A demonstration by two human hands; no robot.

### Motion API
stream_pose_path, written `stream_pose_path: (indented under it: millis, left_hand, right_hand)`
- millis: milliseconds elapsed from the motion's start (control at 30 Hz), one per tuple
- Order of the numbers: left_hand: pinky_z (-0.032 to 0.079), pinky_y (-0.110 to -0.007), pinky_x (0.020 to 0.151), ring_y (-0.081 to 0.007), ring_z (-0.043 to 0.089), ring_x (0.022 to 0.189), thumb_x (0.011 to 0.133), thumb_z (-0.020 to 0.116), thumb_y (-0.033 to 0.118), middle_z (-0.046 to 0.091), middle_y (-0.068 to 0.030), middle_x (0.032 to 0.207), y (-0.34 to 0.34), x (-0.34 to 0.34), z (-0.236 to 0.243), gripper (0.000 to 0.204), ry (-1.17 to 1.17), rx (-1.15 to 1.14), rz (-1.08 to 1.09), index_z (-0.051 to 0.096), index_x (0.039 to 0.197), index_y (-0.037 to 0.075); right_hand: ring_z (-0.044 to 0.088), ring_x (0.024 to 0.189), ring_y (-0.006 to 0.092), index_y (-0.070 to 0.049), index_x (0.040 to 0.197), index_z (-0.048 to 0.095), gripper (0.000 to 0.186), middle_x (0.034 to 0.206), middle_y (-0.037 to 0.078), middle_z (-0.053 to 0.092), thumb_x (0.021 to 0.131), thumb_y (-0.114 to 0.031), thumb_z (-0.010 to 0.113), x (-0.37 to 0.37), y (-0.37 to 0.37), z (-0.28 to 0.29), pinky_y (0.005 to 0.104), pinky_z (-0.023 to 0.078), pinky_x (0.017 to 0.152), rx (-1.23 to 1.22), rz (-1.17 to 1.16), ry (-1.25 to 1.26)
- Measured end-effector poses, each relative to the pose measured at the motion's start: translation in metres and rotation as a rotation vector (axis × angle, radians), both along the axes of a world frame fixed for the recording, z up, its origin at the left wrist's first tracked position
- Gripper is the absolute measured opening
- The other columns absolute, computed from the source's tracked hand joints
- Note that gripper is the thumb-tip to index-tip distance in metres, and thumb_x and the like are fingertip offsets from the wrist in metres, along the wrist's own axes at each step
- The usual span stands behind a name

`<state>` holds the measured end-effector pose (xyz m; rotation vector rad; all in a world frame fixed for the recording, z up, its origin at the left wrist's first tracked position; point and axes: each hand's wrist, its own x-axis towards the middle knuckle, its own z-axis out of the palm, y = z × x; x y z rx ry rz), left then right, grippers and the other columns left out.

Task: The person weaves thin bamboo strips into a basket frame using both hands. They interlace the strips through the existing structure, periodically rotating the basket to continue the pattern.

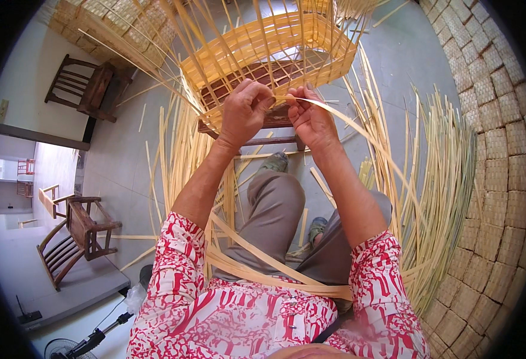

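Note:
A partly woven pale bamboo basket (327,42), with long upright splints, rests on a dark wooden seat (205,127) in front of me. At its near side my left hand (245,113) is closed, fingertips pinching a thin bamboo strip (365,133). Just to its right, my right hand (312,122) has its fingers curled and thumb raised at the same strip, holding it. The strip runs from between my hands down to the right, over my right forearm. More loose strips (245,263) lie across my legs.
Long splints (439,191) are heaped on the floor on both sides of me. Woven blocks (502,161) line the right. Wooden chairs (92,87) stand at left, with a fan (65,349) at lower left. Woven work (104,30) stands behind.

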<state>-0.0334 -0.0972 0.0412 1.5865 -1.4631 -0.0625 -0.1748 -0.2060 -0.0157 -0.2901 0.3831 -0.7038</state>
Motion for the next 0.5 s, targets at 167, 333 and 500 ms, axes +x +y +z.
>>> stream_pose_path:
  millis: [167,333,500]
  left_hand:
    - [0.049,-0.027,0.06,-0.0122,0.061,0.068,0.087,0.074,0.0,0.056,-0.0043,0.083,0.002,0.01,0.006,0.01,0.293,0.12,-0.123,0.065,0.092,0.002]
    - [0.047,-0.03,0.062,-0.0143,0.059,0.069,0.085,0.074,0.001,0.057,-0.0052,0.084,-0.002,0.016,-0.004,0.011,0.268,0.118,-0.156,0.065,0.091,0.001]
    - [0.048,-0.032,0.064,-0.0158,0.06,0.072,0.086,0.074,0.002,0.057,-0.0059,0.084,0.0,0.017,-0.004,0.011,0.208,0.106,-0.133,0.065,0.091,0.001]
  right_hand:
    - [0.066,0.083,0.0076,-0.005,0.126,0.066,0.032,0.107,0.005,0.073,0.098,-0.02,0.069,0.004,-0.001,0.043,0.0212,0.053,0.063,-0.404,0.177,0.137]
    - [0.058,0.079,0.0042,-0.002,0.131,0.066,0.037,0.095,-0.002,0.067,0.095,-0.009,0.07,0.004,-0.015,0.04,0.02,0.048,0.066,-1.094,-0.018,0.466]
    - [0.056,0.075,0.0069,-0.002,0.118,0.071,0.029,0.088,-0.001,0.062,0.09,-0.009,0.074,0.013,-0.012,0.048,0.023,0.048,0.066,-1.3,-0.072,0.537]
